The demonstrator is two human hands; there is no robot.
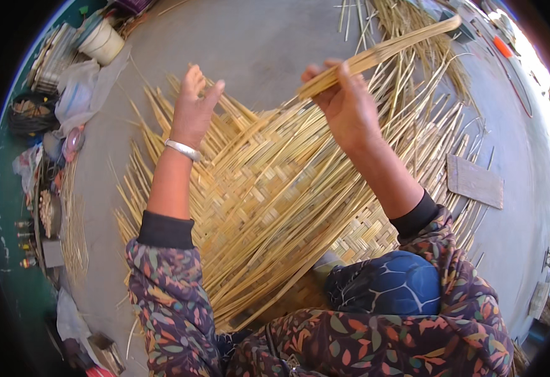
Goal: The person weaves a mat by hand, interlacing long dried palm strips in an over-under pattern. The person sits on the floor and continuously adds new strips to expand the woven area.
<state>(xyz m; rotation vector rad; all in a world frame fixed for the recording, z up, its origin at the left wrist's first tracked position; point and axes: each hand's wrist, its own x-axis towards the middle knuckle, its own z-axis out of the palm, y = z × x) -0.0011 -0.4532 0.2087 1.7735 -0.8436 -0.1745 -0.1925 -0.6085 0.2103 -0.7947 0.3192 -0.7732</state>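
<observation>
A partly woven mat of flat, straw-coloured strips (243, 195) spreads over the floor in front of me, its unwoven ends fanning out on the left, far and right sides. Many loose long strips (269, 242) lie slantwise across it. My right hand (352, 116) is closed round the near end of a long, flat wooden stick (401, 45), raised above the mat's far right part. The stick's rounded end points to the far right. Over the far left edge hovers my left hand (194, 112), thumb and fingers apart and nothing visible in it; a silver bracelet circles that wrist.
A bundle of thin stalks (441, 60) lies at the far right. Beside the mat's right edge rests a flat grey board (475, 181). Along the left are a white bucket (102, 41), plastic bags (77, 91) and thin stalks (72, 213). My knee (385, 283) is over the near right of the mat.
</observation>
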